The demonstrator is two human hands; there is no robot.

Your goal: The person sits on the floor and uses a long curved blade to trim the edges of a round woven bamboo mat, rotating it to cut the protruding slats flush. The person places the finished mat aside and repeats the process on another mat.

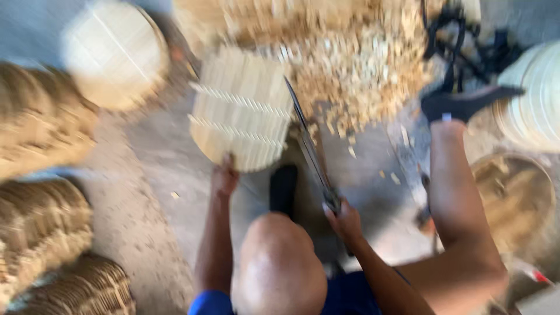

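Fingers of the left hand (224,175) curl closed on the lower rim of a pale slatted bamboo cylinder (242,108), which sits at the upper centre of the frame with its slats running roughly top to bottom. Just right of it, the right hand (344,220) is clenched around the handle of a long dark blade (306,140). That blade's long axis slants up and left from the fist, its edge lying against the cylinder's right side. Wood shavings (356,64) pile behind, at the top of the frame. Motion blur hides the individual fingertips.
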